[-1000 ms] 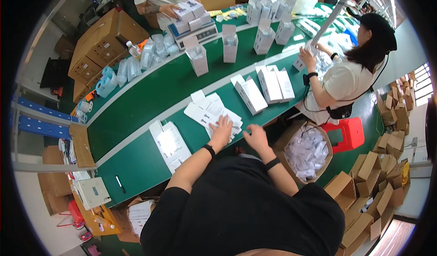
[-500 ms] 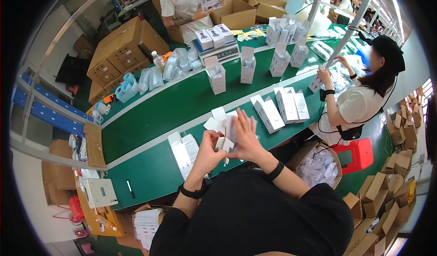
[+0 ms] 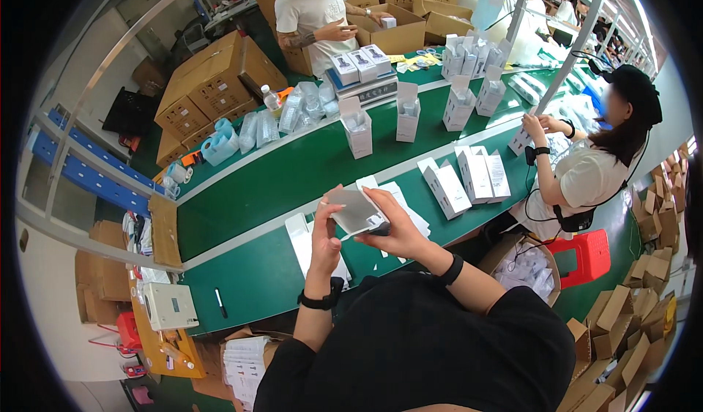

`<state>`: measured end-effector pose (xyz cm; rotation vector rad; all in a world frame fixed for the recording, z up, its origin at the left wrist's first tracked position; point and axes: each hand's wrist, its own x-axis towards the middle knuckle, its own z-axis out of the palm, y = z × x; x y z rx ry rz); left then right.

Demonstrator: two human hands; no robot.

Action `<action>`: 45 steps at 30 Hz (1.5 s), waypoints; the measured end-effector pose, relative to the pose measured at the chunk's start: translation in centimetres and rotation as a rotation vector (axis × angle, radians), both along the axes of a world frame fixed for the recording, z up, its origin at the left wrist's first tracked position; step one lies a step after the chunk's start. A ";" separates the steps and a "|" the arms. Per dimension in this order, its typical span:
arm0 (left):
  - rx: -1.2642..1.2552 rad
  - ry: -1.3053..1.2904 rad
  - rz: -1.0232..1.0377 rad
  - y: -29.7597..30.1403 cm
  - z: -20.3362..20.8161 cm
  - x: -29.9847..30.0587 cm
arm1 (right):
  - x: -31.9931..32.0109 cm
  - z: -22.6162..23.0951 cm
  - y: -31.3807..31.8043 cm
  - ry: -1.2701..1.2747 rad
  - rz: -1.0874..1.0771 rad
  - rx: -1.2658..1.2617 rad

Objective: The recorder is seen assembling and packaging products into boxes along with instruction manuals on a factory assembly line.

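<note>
Both of my hands hold one small white flat carton (image 3: 354,211) up above the green bench (image 3: 249,276). My left hand (image 3: 326,235) grips its left edge with the thumb on top. My right hand (image 3: 396,226) wraps its right side, where a small dark part shows at the lower corner. Below the carton a stack of white flat cartons (image 3: 405,206) lies on the bench. A long white sheet (image 3: 299,235) lies to its left. Black bands sit on both wrists.
Three white boxes (image 3: 472,176) lie to the right. Upright open boxes (image 3: 407,115) stand on the green conveyor. A seated person (image 3: 586,170) works at right, another person (image 3: 318,13) stands across. A carton of white bags (image 3: 526,269) sits by a red stool (image 3: 589,255).
My hands lifted off the stack on the bench and brought one white carton up toward me. The view also tilted and shifted.
</note>
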<state>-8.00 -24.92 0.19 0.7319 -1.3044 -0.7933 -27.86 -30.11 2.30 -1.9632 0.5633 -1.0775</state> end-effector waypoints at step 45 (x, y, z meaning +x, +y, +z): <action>0.204 -0.789 0.190 -1.7 -3.1 -7.6 | -8.3 -0.7 1.0 0.357 -0.312 0.323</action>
